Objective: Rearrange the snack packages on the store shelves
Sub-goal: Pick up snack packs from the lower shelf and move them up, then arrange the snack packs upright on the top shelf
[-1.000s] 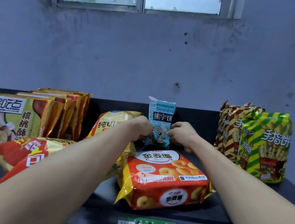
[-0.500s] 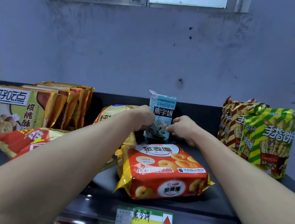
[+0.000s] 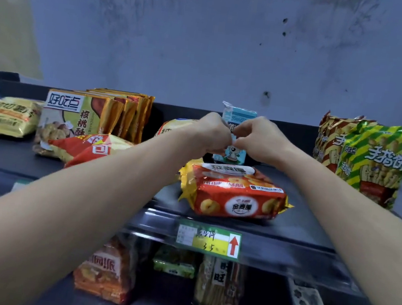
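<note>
A small light-blue packet (image 3: 239, 114) with a cartoon animal stands upright at the back of the dark top shelf (image 3: 300, 228). My left hand (image 3: 212, 133) and my right hand (image 3: 259, 139) meet in front of its middle, fingers curled, knuckles almost touching, and pinch the packet; only its top and bottom show. A red-and-orange biscuit bag (image 3: 236, 196) lies flat just in front of it, under my wrists. Partly hidden behind my left hand leans a yellow bag (image 3: 172, 129).
Green striped bags (image 3: 376, 164) and a brown striped one (image 3: 330, 137) stand at the right. A row of gold packets (image 3: 91, 116), a lying red bag (image 3: 92, 148) and a yellow bag (image 3: 6, 114) fill the left. A price label (image 3: 208, 240) marks the shelf edge; several packages sit on the lower shelf (image 3: 105, 273).
Both hands slid from the packet's sides up and inward until they meet in front of it. The view has tipped down, so the lower shelf now shows.
</note>
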`<state>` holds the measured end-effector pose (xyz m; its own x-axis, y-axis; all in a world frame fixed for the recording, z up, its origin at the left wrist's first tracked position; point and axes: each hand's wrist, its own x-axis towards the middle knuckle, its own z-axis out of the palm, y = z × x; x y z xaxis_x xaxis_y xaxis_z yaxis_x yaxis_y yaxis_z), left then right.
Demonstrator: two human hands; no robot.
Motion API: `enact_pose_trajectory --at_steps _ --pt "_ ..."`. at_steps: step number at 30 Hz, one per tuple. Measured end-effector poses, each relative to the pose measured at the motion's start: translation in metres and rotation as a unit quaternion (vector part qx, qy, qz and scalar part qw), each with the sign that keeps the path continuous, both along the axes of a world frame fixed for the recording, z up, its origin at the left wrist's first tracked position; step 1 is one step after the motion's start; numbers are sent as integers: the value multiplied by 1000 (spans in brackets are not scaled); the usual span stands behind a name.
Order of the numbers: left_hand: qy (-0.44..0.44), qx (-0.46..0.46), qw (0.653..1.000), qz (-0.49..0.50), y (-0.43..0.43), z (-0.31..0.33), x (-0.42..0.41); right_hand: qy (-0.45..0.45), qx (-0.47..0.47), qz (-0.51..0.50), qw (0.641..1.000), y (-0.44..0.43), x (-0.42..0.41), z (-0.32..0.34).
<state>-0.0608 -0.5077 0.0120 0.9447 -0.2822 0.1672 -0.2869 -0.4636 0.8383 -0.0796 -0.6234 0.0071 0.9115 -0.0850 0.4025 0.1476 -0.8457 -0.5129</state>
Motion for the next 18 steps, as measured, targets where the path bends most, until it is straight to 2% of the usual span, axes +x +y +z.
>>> enact_pose_trajectory --at_steps 5,8,13,18 --pt "-159 113 981 14 33 -4 -43 -51 -175 -25 983 18 -44 -2" --pt "-224 133 965 -14 56 -1 -73 -72 -235 -40 968 33 -74 4" --pt "-276 121 950 -79 101 -9 -121 -96 -243 -75 962 65 -123 7" --pt "-252 139 946 -147 156 -39 -155 -87 -235 -87 964 115 -166 -19"
